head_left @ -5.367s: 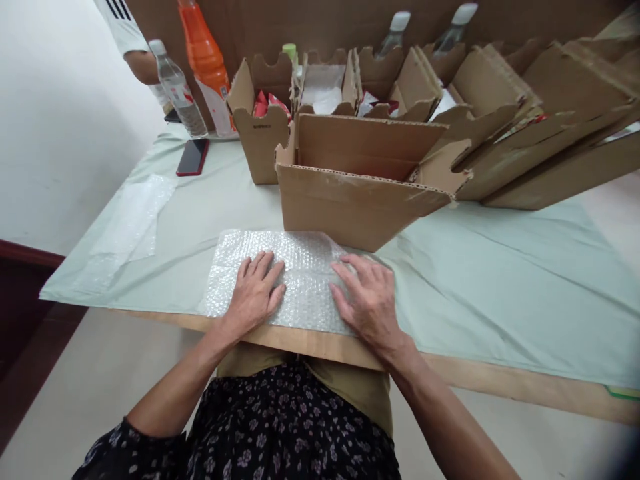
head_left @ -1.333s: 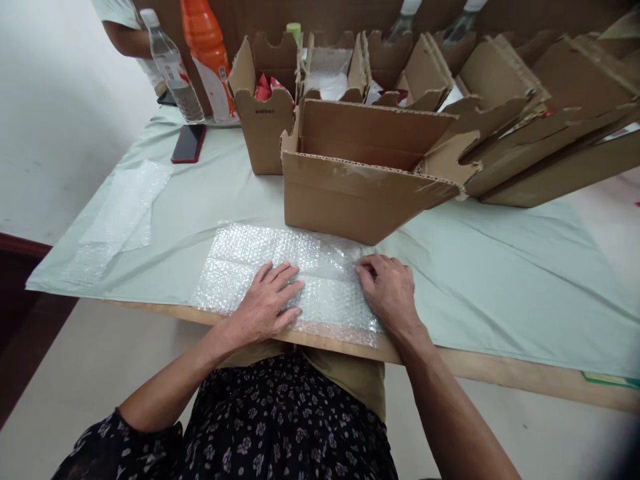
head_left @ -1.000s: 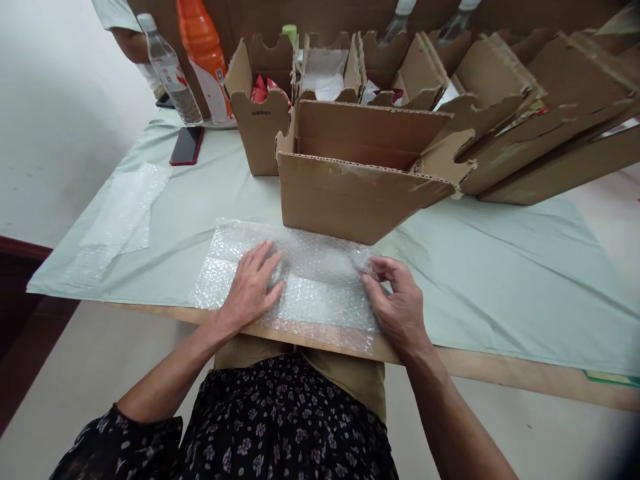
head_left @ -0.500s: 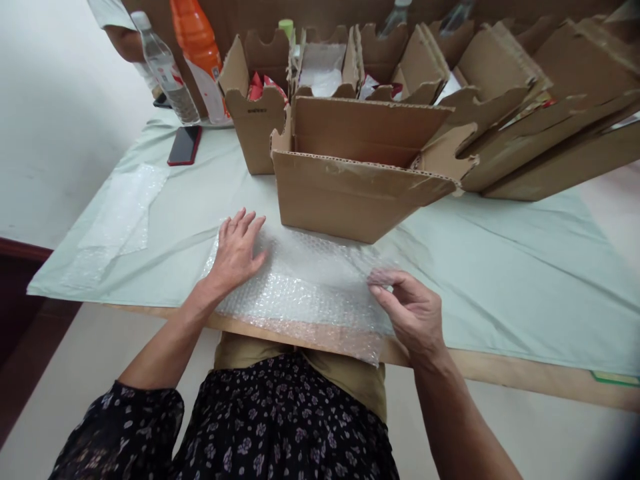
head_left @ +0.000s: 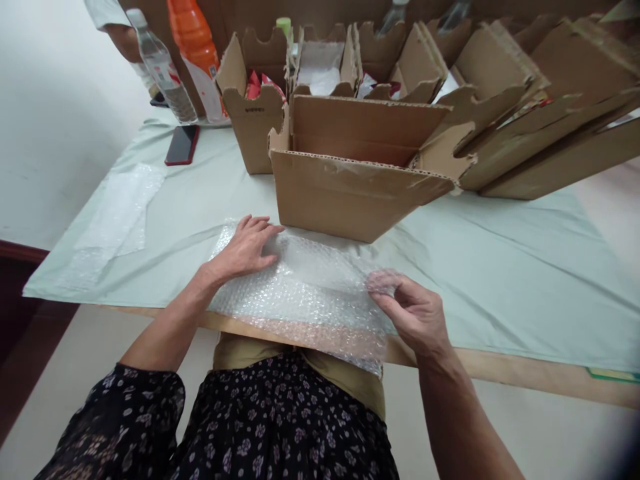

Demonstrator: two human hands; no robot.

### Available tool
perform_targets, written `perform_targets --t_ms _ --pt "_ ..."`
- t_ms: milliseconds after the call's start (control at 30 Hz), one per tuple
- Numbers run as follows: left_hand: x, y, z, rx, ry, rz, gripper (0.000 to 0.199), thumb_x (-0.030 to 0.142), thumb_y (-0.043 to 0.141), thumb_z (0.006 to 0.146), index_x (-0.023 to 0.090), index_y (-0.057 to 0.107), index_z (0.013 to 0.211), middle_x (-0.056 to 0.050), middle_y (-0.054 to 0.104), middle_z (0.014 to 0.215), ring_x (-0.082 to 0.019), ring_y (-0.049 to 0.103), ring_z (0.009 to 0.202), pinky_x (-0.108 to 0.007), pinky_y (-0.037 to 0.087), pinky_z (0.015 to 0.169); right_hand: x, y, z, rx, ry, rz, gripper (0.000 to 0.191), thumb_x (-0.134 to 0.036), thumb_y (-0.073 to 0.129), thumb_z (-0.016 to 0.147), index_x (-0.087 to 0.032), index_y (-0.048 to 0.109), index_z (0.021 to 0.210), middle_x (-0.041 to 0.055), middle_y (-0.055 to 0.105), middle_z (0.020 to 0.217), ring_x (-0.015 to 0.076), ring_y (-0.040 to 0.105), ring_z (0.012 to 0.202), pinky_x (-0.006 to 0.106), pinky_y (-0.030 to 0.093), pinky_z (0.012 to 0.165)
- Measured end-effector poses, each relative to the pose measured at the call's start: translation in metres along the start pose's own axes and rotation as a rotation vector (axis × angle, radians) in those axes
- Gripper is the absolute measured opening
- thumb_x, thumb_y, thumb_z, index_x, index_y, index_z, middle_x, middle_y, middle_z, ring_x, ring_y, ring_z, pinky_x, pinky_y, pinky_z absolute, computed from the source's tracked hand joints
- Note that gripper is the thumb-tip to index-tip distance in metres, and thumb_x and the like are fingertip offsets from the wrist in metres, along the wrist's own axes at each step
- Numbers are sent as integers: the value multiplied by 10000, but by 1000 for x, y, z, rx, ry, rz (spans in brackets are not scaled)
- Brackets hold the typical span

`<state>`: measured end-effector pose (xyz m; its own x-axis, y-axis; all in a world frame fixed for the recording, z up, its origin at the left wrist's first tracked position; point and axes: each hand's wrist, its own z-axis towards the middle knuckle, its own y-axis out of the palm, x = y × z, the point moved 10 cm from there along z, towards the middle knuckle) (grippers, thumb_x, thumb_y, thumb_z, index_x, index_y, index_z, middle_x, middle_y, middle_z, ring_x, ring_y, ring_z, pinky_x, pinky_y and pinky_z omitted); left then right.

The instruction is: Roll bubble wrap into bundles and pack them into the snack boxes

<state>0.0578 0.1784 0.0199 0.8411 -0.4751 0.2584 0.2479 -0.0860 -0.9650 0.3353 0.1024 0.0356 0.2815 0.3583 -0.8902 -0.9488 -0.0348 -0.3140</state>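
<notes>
A sheet of clear bubble wrap (head_left: 300,293) lies on the green cloth in front of me, its lower part hanging over the table's front edge. My left hand (head_left: 247,247) rests on its upper left part, fingers apart, holding nothing. At the right side, my right hand (head_left: 410,307) pinches the sheet's edge between thumb and fingers; the fingertips show through the plastic. Just beyond the sheet stands an open cardboard box (head_left: 350,197), whose bottom I cannot see.
Behind stand several cardboard bins (head_left: 257,137) with packets inside. A phone (head_left: 182,145), a clear bottle (head_left: 167,73) and an orange bottle (head_left: 195,47) are at the back left. More bubble wrap (head_left: 117,213) lies left. Another person's arm (head_left: 123,41) shows behind.
My left hand has slid a little to the right over the bubble wrap, its fingers now pointing more rightward. My right hand keeps its pinch on the edge, almost in place.
</notes>
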Motion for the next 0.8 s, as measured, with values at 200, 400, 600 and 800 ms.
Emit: perform_targets --t_ms 200,400,600,800 --pt "2 -37 -13 212 -43 125 155 171 574 895 229 708 843 -47 722 829 -261 662 911 -589 389 1182 0 -10 -2 110 14 -142 49 -248 654 933 -241 703 936 50 749 985 224 715 953 397 579 902" --pt "27 -57 -55 360 -36 282 188 177 556 972 221 688 846 -75 734 986 -270 663 982 -590 410 1164 -12 0 -6 89 -145 -425 185 -130 544 925 -235 695 940 51 763 988 238 706 1016 431 525 952" --pt "31 -26 -85 243 -47 237 229 131 523 966 215 725 899 -110 748 1050 -307 671 1067 -628 406 1155 -1 12 -16 -38 -137 -551 189 -174 537 960 -234 714 927 59 780 1015 260 694 1084 442 485 958" --pt "22 -16 -99 76 -34 86 283 187 558 863 226 727 1088 -127 721 1230 -333 667 1138 -705 323 1210 -6 21 -28 -141 -245 -682 363 -39 479 889 -250 760 980 24 792 1075 257 681 1172 439 464 969"
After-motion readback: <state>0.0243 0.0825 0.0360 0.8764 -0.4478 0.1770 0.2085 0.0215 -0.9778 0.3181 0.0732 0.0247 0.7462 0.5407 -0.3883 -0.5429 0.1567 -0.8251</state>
